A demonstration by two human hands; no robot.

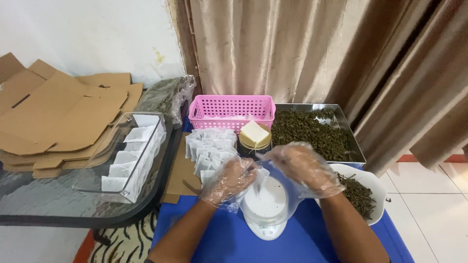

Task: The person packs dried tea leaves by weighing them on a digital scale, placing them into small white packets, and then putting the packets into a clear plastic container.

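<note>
Both my hands wear thin clear plastic gloves. My left hand (228,181) and my right hand (303,166) meet over a small white kitchen scale (266,208) on the blue surface, together pinching a small white filter bag (260,176) at its top. Just behind them lies a pile of empty white filter bags (210,146). A round stack of tan discs with a pale square piece on top (255,135) sits behind the bag. A white bowl of dried dark leaves (363,191) is by my right wrist.
A metal tray of dried leaves (319,129) and a pink perforated basket (231,111) stand at the back. A clear plastic box of filled bags (127,153) rests on the glass table (58,204) at left, beside flattened cardboard boxes (53,117). Curtains hang behind.
</note>
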